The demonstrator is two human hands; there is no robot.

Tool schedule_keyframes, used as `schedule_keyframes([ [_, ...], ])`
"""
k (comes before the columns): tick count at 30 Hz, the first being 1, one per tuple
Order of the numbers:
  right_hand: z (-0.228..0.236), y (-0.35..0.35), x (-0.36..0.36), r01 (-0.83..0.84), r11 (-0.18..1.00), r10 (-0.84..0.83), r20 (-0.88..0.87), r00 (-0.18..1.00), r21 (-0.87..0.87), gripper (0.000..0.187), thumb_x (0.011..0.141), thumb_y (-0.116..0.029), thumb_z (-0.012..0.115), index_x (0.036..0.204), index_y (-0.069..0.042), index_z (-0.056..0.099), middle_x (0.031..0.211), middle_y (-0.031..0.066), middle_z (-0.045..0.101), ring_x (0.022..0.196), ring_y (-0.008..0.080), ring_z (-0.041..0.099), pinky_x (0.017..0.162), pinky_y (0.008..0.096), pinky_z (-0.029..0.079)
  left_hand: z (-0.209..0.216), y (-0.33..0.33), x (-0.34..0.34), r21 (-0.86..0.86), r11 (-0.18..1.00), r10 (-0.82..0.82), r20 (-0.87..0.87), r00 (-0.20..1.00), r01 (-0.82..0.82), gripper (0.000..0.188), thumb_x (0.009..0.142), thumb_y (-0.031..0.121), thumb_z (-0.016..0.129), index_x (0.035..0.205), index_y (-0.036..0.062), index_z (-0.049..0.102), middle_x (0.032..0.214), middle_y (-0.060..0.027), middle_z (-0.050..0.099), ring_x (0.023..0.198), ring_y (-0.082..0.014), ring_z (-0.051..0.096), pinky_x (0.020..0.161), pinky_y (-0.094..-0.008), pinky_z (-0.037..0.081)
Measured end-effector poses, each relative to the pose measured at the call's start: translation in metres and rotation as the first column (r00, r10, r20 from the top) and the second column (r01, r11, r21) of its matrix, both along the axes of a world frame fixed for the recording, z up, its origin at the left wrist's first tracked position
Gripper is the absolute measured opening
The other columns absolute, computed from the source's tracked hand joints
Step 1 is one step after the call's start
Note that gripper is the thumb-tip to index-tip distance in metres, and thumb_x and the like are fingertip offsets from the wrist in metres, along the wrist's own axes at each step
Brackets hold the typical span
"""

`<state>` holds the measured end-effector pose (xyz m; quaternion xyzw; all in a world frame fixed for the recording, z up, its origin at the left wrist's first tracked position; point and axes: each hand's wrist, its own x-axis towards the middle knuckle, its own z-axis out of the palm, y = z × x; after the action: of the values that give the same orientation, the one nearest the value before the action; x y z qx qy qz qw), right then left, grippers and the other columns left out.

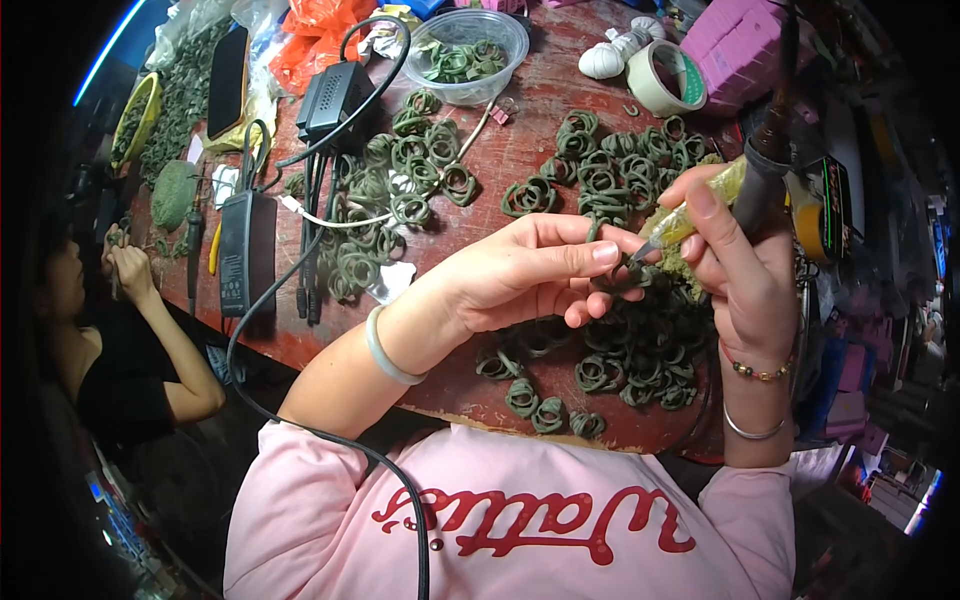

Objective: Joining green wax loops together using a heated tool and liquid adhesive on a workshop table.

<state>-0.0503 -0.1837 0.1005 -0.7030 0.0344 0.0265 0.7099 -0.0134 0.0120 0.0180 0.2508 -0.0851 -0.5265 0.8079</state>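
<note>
My left hand (530, 265) pinches a small dark-green ring (628, 272) between thumb and fingers, above the table. My right hand (745, 260) is closed round a pen-shaped tool (705, 207) with a yellow wrapped grip; its thin dark tip meets or nearly meets the ring. A thick dark-grey handle (765, 170) stands by my right hand; whether it joins the tool I cannot tell. Piles of green rings (610, 170) lie beyond my hands, and darker ones (640, 345) lie below them. A yellow-green spongy clump (680, 265) sits behind the tool.
A clear round tub (465, 85) holds green pieces. Black adapters (248, 250) and cables lie left; one cable crosses my left arm. A tape roll (667, 78) and pink blocks (735, 45) stand at the far right. Another person (130, 340) works at the left.
</note>
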Motion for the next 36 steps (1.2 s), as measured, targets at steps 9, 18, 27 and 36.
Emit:
schedule_keyframes([
  [9, 0.001, -0.005, 0.005, -0.006, 1.000, 0.006, 0.012, 1.000, 0.003, 0.024, 0.094, -0.024, 0.059, 0.094, -0.001, 0.064, 0.064, -0.0020, 0.053, 0.047, -0.0015, 0.035, 0.043, 0.0166, 0.023, 0.003, 0.001, 0.001, 0.013, 0.999, 0.040, -0.001, 0.999, -0.040, 0.035, 0.094, 0.022, 0.060, 0.122, 0.0018, 0.057, 0.092, -0.0042, 0.064, 0.074, -0.0116, 0.064, 0.062, -0.0220, 0.052],
  [18, -0.001, 0.002, 0.005, 0.008, 0.992, -0.002, -0.052, 0.999, 0.127, 0.022, 0.094, -0.022, 0.059, 0.096, -0.001, 0.064, 0.063, -0.0036, 0.053, 0.044, -0.0022, 0.030, 0.039, 0.0169, 0.017, 0.003, 0.002, 0.002, 0.009, 0.999, 0.046, 0.078, 0.996, -0.046, 0.038, 0.093, 0.019, 0.059, 0.126, 0.0010, 0.052, 0.102, -0.0097, 0.064, 0.073, -0.0119, 0.062, 0.056, -0.0209, 0.049],
  [27, -0.009, -0.063, -0.038, 0.366, 0.925, -0.348, 0.159, 0.924, -0.103, 0.021, 0.095, -0.013, 0.055, 0.110, 0.000, 0.060, 0.060, -0.0061, 0.042, 0.048, -0.0015, 0.030, 0.042, 0.0171, 0.017, 0.008, 0.003, 0.011, -0.012, 0.943, 0.333, 0.045, 0.942, -0.332, 0.038, 0.091, 0.010, 0.057, 0.127, 0.0004, 0.050, 0.109, -0.0138, 0.061, 0.099, -0.0202, 0.062, 0.079, -0.0281, 0.057],
  [36, -0.049, -0.093, -0.095, 0.586, 0.318, -0.148, 0.571, 0.807, -0.746, 0.024, 0.086, -0.005, 0.067, 0.106, 0.004, 0.059, 0.088, 0.0086, 0.059, 0.080, 0.0224, 0.058, 0.073, 0.0341, 0.047, 0.004, 0.014, 0.028, 0.458, 0.561, 0.416, 0.565, 0.713, -0.690, 0.012, 0.084, 0.018, 0.071, 0.088, 0.0090, 0.063, 0.068, 0.0066, 0.055, 0.057, -0.0010, 0.047, 0.048, -0.0160, 0.033],
])
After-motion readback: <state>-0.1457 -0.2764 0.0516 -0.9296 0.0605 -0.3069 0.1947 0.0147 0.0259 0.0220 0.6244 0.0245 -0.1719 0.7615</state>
